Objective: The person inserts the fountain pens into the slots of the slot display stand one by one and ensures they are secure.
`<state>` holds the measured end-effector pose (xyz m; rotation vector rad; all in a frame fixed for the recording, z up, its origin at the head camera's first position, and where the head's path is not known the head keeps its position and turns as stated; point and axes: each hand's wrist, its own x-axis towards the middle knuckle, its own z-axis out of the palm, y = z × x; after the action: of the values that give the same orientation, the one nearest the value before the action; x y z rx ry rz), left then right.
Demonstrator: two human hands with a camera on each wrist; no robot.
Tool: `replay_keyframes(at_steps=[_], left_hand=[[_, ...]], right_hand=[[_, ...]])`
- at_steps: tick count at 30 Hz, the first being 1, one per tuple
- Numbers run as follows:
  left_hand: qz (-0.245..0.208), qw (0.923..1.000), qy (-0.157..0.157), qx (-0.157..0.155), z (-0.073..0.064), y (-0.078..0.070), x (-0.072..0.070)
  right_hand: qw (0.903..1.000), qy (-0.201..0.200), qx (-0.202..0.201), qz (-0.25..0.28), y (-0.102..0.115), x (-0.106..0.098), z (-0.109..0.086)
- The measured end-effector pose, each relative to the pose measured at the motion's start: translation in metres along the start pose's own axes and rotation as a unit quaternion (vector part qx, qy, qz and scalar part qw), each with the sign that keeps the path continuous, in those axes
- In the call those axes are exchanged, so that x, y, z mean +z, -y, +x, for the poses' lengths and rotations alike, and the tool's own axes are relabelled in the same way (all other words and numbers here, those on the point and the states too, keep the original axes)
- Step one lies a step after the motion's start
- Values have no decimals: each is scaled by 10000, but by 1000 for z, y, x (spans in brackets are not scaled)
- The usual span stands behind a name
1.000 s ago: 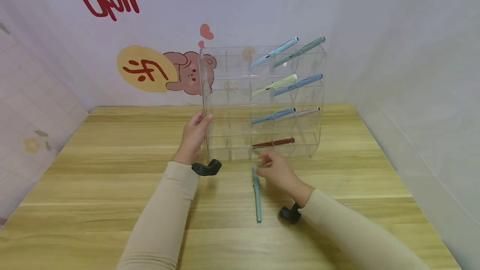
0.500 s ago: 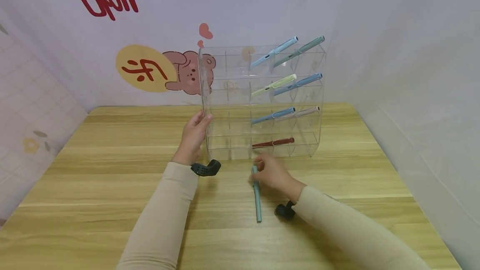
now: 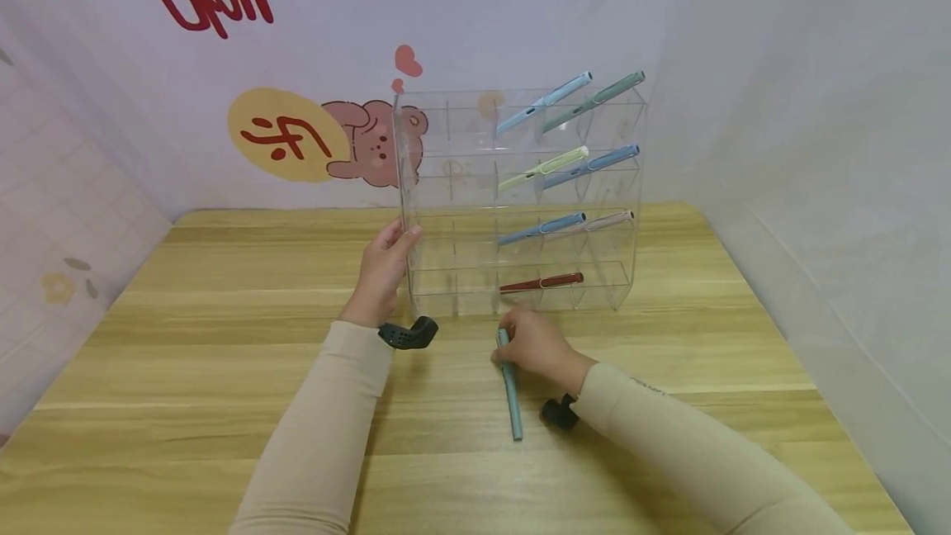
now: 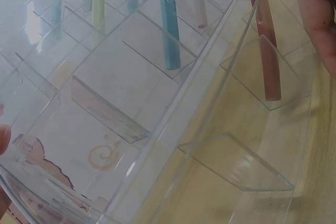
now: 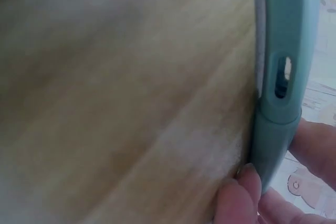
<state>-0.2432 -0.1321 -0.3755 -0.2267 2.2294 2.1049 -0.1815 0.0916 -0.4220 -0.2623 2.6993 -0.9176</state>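
My left hand [image 3: 384, 271] holds the left side wall of a clear acrylic pen rack [image 3: 404, 196], which stands upright on the table. My right hand [image 3: 538, 345] pinches the upper end of a teal pen [image 3: 513, 403] in front of the rack. Up close in the right wrist view, fingertips [image 5: 239, 198] meet around the narrower part of the teal pen [image 5: 283, 35]. The rack's right-hand columns hold several slanted pens, among them a yellow-green pen [image 3: 542, 169], a dark green pen [image 3: 594, 101] and a dark red pen [image 3: 542, 283] in the bottom row.
A wooden table [image 3: 223, 353] bears the rack. Behind it hangs a white cloth [image 3: 520, 15] printed with red characters and a bear. Black wrist cameras sit at both wrists. The rack's thin dividers [image 4: 236, 161] show in the left wrist view.
My right hand has come down and left onto the teal pen and taken hold of it. The pen's lower end has shifted slightly right. My left hand stays on the rack.
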Motion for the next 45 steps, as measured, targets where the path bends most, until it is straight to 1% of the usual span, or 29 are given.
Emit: replay_keyframes(at_steps=[8,11,15,19,23,26,30,32,36,42,44,45], left_hand=[[69,10000,37,56,-1,-1,1],[73,9999,40,71,-1,-1,1],[75,9999,42,107,-1,-1,2],[101,9999,50,112,-1,-2,3],[104,9999,51,123,-2,-2,3],[103,9999,35,100,-3,-3,3],[87,9999,4,51,-3,-3,2],[70,10000,4,46,-3,-3,1],[46,10000,14,48,-3,-2,0],[85,10000,13,47,-3,-1,0],[96,9999,21,58,-2,0,0],[103,9999,23,61,-2,0,0]], right_hand=[[9998,-24,-13,-198,2,1,1],[9998,-37,1,-186,2,1,1],[9999,-40,72,136,0,0,2],[9973,28,221,699,-1,-5,1],[9896,96,336,1392,1,-14,-4],[9837,67,315,1770,5,-24,-10],[9802,-32,257,1965,9,-37,-16],[9766,-94,214,2137,10,-43,-19],[9652,-387,117,2582,11,-58,-25],[9500,-932,34,2980,8,-82,-35],[9440,-1172,47,3085,6,-89,-39],[9392,-1316,50,3170,5,-93,-40]])
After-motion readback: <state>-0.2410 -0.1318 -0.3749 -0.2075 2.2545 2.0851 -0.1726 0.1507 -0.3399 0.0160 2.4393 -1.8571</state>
